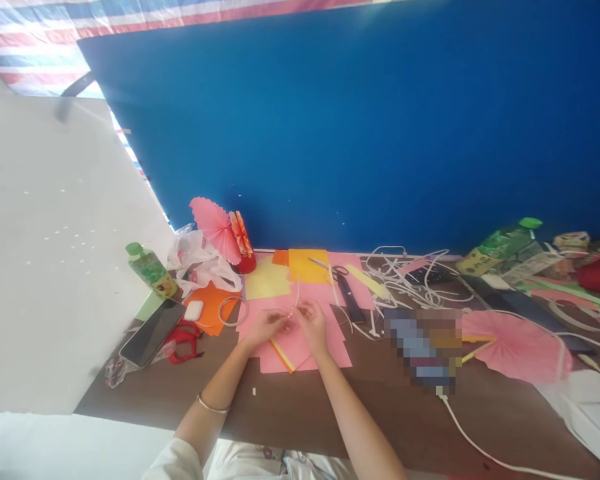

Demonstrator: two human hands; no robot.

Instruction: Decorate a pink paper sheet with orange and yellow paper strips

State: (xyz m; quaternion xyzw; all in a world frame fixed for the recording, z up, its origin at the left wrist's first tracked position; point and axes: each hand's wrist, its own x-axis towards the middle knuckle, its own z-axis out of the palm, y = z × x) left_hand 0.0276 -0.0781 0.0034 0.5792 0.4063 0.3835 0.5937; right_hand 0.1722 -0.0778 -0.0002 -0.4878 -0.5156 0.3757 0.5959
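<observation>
My left hand (pixel 270 327) and my right hand (pixel 311 321) are close together over the pink paper sheets (pixel 325 357), fingertips nearly touching. Between them they pinch a thin pale strip (pixel 299 290), its free end pointing up and away from me. Its material is too small to make out. Just below my left fingers, a folded yellow and orange paper strip (pixel 283 356) rests on the pink sheets. Beyond the hands are a yellow sheet (pixel 266 277), an orange-yellow sheet (pixel 307 265), and scissors (pixel 327 267).
To the left are a green-capped bottle (pixel 153 272), a phone (pixel 153 333), a white case (pixel 194 310) and a tape roll (pixel 233 310). A pink paper fan (pixel 215 230) leans at the back. Tangled white strips and cables (pixel 405 277) and another pink fan (pixel 517 347) occupy the right.
</observation>
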